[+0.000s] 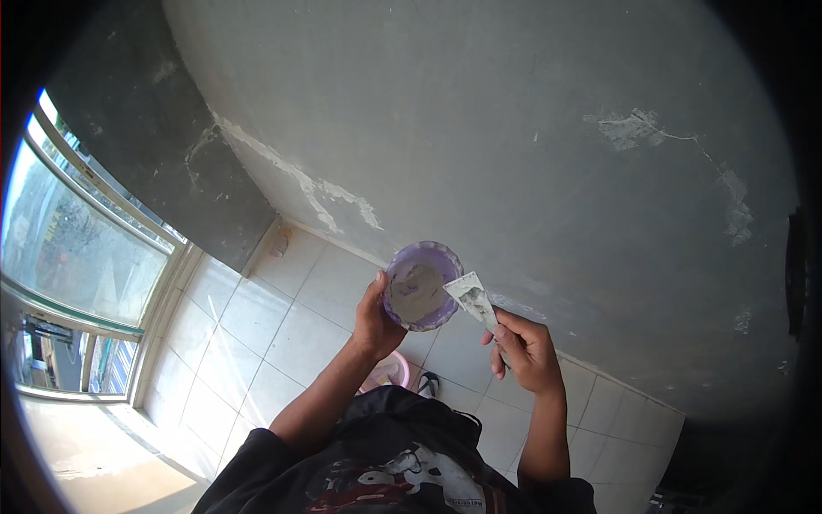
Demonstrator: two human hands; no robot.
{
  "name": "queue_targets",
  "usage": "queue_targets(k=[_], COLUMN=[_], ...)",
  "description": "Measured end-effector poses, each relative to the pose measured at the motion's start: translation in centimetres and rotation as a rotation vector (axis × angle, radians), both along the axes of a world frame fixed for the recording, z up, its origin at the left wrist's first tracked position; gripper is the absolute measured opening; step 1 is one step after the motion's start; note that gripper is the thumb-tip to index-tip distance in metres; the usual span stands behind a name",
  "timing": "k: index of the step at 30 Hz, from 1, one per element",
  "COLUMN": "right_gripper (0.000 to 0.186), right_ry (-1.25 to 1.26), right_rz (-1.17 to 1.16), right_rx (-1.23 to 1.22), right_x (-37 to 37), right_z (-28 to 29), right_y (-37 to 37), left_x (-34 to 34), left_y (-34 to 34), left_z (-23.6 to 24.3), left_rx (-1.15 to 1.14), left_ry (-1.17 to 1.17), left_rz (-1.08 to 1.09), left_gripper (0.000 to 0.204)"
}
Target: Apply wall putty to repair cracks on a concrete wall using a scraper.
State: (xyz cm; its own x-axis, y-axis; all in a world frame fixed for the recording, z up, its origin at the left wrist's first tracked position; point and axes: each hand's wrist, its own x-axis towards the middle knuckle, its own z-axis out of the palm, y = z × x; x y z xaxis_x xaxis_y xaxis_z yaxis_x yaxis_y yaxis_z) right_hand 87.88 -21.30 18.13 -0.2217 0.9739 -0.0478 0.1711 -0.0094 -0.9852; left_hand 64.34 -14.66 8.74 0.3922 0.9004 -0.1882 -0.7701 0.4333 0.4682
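Observation:
My left hand (pixel 377 319) grips the left side of a purple bowl (pixel 445 256) with a wavy rim. Grey paste (pixel 417 291), like filler, covers much of the bowl's inside. In my right hand (pixel 524 351) is a putty knife (pixel 473 299), its flat blade smeared with the same pale paste. The blade's wide end reaches the bowl's right rim; whether it touches, I cannot tell. My fingers hide the knife's handle.
A grey wall (pixel 479 128) ahead carries pale patches (pixel 629 128) and a streak (pixel 300 180) near the corner. A sliding window (pixel 77 223) lies at left. On the tiled floor (pixel 308 334), a pink basin (pixel 394 368) stands by my foot.

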Motion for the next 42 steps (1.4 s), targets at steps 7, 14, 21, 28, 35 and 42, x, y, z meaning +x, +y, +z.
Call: queue_targets(k=[7, 14, 21, 28, 35, 42], right_gripper=[0.029, 0.029, 0.03, 0.03, 0.026, 0.027], right_ry=[-0.438, -0.534, -0.016, 0.525, 1.12, 1.429], right_rz=[-0.107, -0.201, -0.224, -0.203, -0.242, -0.034], right_rx=[0.367, 0.463, -0.079, -0.39, -0.668, -0.627], right_x=[-3.5, -5.7, -8.4, -9.4, -9.0, -7.4], right_z=[-2.7, -5.0, -4.5, -4.6, -5.0, -9.1], right_y=[-0.5, -1.1, -4.0, -5.4, -5.1, -4.4], left_x=[-0.5, -0.4, -0.3, 0.0, 0.5, 1.3], left_y=[-1.2, -1.3, -1.8, -1.8, -1.8, -1.4], left_z=[-1.5, -0.4, -0.4, 0.0, -0.5, -0.6], left_rx=[0.176, 0.363, 0.376, 0.489, 0.531, 0.287], left_ry=[0.121, 0.254, 0.198, 0.49, 0.525, 0.109], left_rz=[0.036, 0.049, 0.047, 0.043, -0.023, 0.014], left_gripper=[0.081, 0.098, 0.107, 0.116, 0.123, 0.094])
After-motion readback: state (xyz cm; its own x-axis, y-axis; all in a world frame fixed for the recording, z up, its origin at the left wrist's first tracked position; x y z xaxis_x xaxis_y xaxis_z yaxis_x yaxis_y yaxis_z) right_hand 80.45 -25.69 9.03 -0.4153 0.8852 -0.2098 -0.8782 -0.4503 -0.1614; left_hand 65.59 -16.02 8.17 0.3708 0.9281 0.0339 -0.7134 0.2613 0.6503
